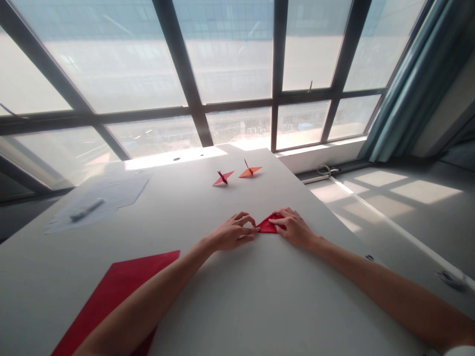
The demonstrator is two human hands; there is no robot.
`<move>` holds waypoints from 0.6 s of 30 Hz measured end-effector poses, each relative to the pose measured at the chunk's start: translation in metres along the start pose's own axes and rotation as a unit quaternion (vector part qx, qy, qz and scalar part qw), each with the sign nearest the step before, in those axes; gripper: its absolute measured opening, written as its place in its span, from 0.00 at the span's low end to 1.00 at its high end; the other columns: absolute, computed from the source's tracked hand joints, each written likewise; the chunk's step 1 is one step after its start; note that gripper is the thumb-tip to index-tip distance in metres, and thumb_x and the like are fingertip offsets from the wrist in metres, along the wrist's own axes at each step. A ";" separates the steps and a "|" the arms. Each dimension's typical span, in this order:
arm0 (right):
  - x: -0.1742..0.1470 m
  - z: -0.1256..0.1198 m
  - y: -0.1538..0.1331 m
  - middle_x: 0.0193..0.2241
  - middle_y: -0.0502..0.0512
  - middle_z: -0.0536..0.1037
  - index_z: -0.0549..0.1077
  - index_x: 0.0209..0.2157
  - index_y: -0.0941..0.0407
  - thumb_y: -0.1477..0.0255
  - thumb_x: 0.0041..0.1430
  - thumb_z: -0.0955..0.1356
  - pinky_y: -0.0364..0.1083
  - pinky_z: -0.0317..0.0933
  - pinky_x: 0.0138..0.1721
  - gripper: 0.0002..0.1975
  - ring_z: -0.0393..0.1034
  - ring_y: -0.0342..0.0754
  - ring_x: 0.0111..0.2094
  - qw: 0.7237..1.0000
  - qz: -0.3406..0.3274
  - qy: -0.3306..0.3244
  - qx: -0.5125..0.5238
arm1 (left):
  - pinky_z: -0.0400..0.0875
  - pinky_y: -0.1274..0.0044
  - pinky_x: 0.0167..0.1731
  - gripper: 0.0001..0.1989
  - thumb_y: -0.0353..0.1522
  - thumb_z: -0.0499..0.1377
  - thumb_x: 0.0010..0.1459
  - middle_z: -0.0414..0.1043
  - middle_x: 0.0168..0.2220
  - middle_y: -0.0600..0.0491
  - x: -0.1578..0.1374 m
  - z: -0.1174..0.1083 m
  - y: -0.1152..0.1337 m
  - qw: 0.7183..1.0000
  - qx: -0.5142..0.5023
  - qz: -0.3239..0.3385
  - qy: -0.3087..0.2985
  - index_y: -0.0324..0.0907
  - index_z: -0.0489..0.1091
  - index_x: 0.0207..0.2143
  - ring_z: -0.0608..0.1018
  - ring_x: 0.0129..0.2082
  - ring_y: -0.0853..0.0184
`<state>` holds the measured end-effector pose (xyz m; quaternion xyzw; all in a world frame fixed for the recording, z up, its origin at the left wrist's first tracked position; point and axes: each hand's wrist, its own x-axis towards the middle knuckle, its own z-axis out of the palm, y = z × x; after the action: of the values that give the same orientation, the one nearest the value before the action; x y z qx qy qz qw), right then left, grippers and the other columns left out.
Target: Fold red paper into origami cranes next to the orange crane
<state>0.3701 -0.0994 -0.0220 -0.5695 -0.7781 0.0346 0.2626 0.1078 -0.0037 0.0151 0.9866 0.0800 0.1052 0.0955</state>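
Note:
A small piece of red paper [265, 226], folded into a triangular shape, lies flat on the white table. The fingertips of my left hand [234, 232] close on its left corner, with the fingers bent. From the other side, my right hand [295, 228] grips the paper, its thumb and fingers pressed on the folded layers and covering the right part. Beyond my hands stand two folded paper cranes, a red crane [223, 178] and an orange crane [251, 171] to its right.
A large red sheet [122, 277] lies at the left front, partly under my left forearm. Farther left, a marker-like pen [87, 209] rests on white papers [128, 193]. The white table [282, 296] reaches toward tall windows; a blue curtain [403, 89] hangs at the right.

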 end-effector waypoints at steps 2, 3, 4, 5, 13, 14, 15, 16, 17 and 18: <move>0.000 0.000 0.000 0.50 0.54 0.75 0.78 0.48 0.47 0.72 0.62 0.66 0.53 0.57 0.55 0.14 0.62 0.54 0.54 1.000 -0.001 -0.001 -0.001 | 0.64 0.68 0.55 0.15 0.39 0.51 0.68 0.71 0.51 0.49 0.001 -0.002 -0.003 1.000 -0.004 0.005 0.004 0.51 0.74 0.50 0.68 0.54 0.59; 0.000 0.000 0.000 0.50 0.54 0.75 0.78 0.48 0.47 0.72 0.62 0.66 0.53 0.57 0.54 0.15 0.63 0.54 0.54 1.000 -0.002 -0.002 -0.002 | 0.64 0.68 0.55 0.14 0.38 0.51 0.68 0.72 0.50 0.49 0.001 -0.002 -0.004 1.000 -0.004 0.007 0.007 0.50 0.74 0.49 0.68 0.55 0.59; 0.000 0.000 0.000 0.50 0.54 0.75 0.78 0.48 0.47 0.72 0.62 0.66 0.53 0.57 0.54 0.15 0.63 0.54 0.54 1.000 -0.003 -0.002 -0.003 | 0.63 0.68 0.55 0.14 0.37 0.51 0.68 0.72 0.50 0.50 0.002 -0.002 -0.005 1.000 -0.003 0.008 0.011 0.49 0.75 0.48 0.68 0.55 0.59; 0.000 0.000 0.000 0.50 0.54 0.75 0.78 0.48 0.47 0.73 0.62 0.66 0.53 0.57 0.54 0.15 0.63 0.54 0.54 1.000 -0.003 -0.003 -0.004 | 0.63 0.68 0.56 0.14 0.37 0.51 0.68 0.73 0.50 0.50 0.002 -0.002 -0.006 1.000 -0.001 0.010 0.016 0.49 0.75 0.47 0.68 0.56 0.59; 0.000 0.001 0.001 0.50 0.53 0.75 0.78 0.48 0.46 0.73 0.61 0.67 0.53 0.57 0.54 0.15 0.63 0.54 0.53 1.000 -0.005 -0.002 -0.006 | 0.68 0.70 0.52 0.14 0.34 0.52 0.68 0.76 0.44 0.49 -0.004 0.001 -0.023 0.997 -0.003 0.005 0.071 0.47 0.78 0.39 0.73 0.52 0.62; 0.000 0.001 0.001 0.51 0.53 0.75 0.78 0.47 0.46 0.73 0.61 0.67 0.53 0.57 0.54 0.15 0.63 0.54 0.53 1.000 -0.005 -0.001 -0.006 | 0.68 0.69 0.52 0.14 0.34 0.51 0.68 0.76 0.45 0.48 -0.004 0.001 -0.023 0.996 -0.003 -0.006 0.086 0.47 0.78 0.41 0.73 0.51 0.62; 0.000 0.001 0.001 0.51 0.53 0.75 0.78 0.47 0.46 0.73 0.61 0.67 0.54 0.57 0.54 0.15 0.63 0.54 0.53 1.000 -0.006 0.000 -0.006 | 0.68 0.69 0.52 0.15 0.34 0.50 0.69 0.75 0.46 0.48 -0.004 0.001 -0.022 0.995 -0.003 -0.014 0.096 0.48 0.76 0.46 0.73 0.52 0.62; 0.000 0.001 0.000 0.50 0.53 0.75 0.78 0.47 0.46 0.74 0.61 0.67 0.54 0.57 0.54 0.15 0.63 0.53 0.53 1.000 -0.007 0.000 -0.006 | 0.67 0.68 0.54 0.16 0.34 0.49 0.69 0.74 0.49 0.47 -0.004 0.002 -0.020 0.995 -0.002 -0.016 0.096 0.48 0.74 0.51 0.72 0.53 0.61; 0.000 0.001 0.000 0.50 0.53 0.75 0.78 0.47 0.46 0.73 0.61 0.67 0.53 0.57 0.54 0.15 0.63 0.53 0.53 1.000 -0.007 0.001 -0.006 | 0.66 0.66 0.55 0.17 0.35 0.49 0.69 0.73 0.53 0.47 -0.003 0.002 -0.017 0.996 -0.002 -0.012 0.087 0.49 0.70 0.56 0.71 0.56 0.61; 0.000 0.001 -0.001 0.50 0.53 0.75 0.78 0.47 0.46 0.73 0.61 0.67 0.53 0.56 0.54 0.14 0.63 0.53 0.53 1.000 -0.008 0.001 -0.007 | 0.64 0.65 0.57 0.19 0.35 0.49 0.69 0.70 0.57 0.48 -0.002 0.002 -0.013 0.998 -0.004 0.000 0.067 0.51 0.66 0.60 0.68 0.59 0.60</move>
<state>0.3691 -0.0990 -0.0224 -0.5653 -0.7824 0.0271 0.2598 0.1050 0.0085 0.0103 0.9770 0.0855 0.1718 0.0935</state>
